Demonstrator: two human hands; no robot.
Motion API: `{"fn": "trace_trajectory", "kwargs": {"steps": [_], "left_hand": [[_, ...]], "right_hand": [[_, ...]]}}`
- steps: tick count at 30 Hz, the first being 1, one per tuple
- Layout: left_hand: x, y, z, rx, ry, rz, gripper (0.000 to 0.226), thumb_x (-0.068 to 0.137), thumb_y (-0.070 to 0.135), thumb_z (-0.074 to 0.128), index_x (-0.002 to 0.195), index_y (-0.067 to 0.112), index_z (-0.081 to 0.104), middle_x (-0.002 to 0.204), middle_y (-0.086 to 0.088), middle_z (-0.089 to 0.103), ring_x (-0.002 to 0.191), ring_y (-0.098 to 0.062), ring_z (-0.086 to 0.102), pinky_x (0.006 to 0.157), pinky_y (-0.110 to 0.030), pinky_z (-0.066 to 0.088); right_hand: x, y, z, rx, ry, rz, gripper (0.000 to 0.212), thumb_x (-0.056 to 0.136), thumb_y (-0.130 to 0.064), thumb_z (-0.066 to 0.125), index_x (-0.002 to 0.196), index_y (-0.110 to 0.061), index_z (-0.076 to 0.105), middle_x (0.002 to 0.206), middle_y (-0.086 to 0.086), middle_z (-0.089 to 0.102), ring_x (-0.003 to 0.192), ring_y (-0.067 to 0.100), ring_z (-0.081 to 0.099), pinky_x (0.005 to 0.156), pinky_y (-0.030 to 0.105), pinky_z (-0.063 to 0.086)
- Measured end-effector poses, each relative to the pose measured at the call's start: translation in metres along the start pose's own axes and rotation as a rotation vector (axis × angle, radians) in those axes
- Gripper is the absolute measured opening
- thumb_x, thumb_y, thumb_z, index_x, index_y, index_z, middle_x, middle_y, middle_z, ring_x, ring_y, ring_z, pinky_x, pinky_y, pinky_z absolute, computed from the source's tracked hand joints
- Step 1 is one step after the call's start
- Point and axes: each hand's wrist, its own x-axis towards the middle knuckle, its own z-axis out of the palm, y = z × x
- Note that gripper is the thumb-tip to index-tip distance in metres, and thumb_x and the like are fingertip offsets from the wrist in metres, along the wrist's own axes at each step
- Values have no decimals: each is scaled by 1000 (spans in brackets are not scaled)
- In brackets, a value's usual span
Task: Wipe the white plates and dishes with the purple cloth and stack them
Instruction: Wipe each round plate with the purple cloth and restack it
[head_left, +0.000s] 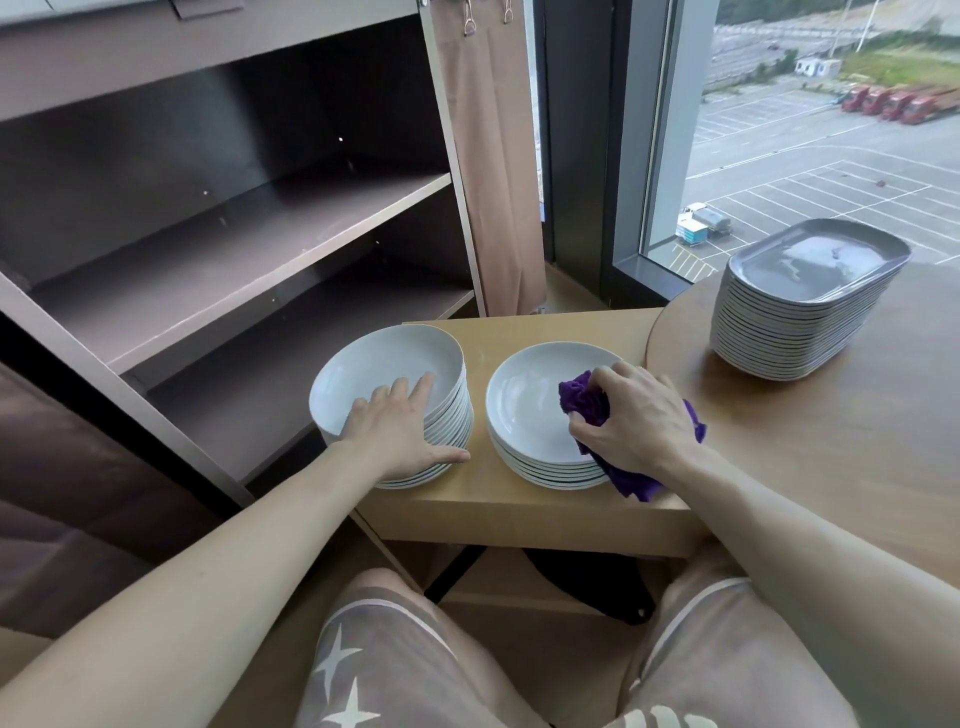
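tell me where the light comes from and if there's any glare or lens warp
Head view: daylight enters through the window at right, glare sits on the top grey tray, the wide-angle lens bows the edges of the shelf unit.

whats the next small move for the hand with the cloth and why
Probably sweep the purple cloth leftward round the top plate of the right stack. The right hand grips the cloth bunched at that plate's right side, most of its surface lies bare, and the left hand rests flat on the left stack.
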Motion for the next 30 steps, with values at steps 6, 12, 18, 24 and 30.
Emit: {"fn": "trace_trajectory", "kwargs": {"steps": [6, 12, 18, 24, 30], "left_hand": [[18, 32, -11, -27, 79, 173, 116, 69, 91, 59, 160, 45, 4, 172, -6, -7, 157, -34, -7, 123, -60, 7], [38, 45, -13, -40, -75, 87, 116, 62, 93, 62, 158, 52, 12, 169, -5, -25, 155, -43, -16, 119, -67, 8], [37, 45, -5, -133, -49, 85, 106, 61, 90, 68, 153, 45, 41, 168, 1, -26, 153, -35, 16, 115, -58, 32], [38, 46, -6, -161, -69, 82, 102, 62, 88, 71, 149, 41, 49, 168, 2, -28, 153, -36, 14, 116, -61, 29], [39, 46, -6, -173, -63, 94, 93, 64, 85, 72, 146, 49, 49, 168, 3, -27, 152, -36, 16, 116, -60, 29]], "right_hand": [[10, -7, 3, -141, 38, -141, 39, 80, -59, 57, 96, -24, 52, 91, -5, 54, 91, 24, 54, 79, 36, 34], [15, -24, 18, -227, -197, -124, 44, 90, -60, 47, 117, -28, 60, 113, -1, 55, 109, 28, 49, 101, 47, 33], [21, -28, 19, -65, -342, -111, 34, 87, -44, 47, 118, -40, 61, 122, -8, 56, 114, 21, 46, 102, 44, 29], [36, -44, 32, 37, -364, -156, 30, 88, -44, 53, 115, -39, 65, 122, -9, 57, 115, 21, 46, 99, 44, 33], [56, -53, 57, -55, -226, -147, 33, 94, -51, 49, 119, -32, 58, 114, -3, 56, 108, 25, 48, 87, 46, 38]]}}
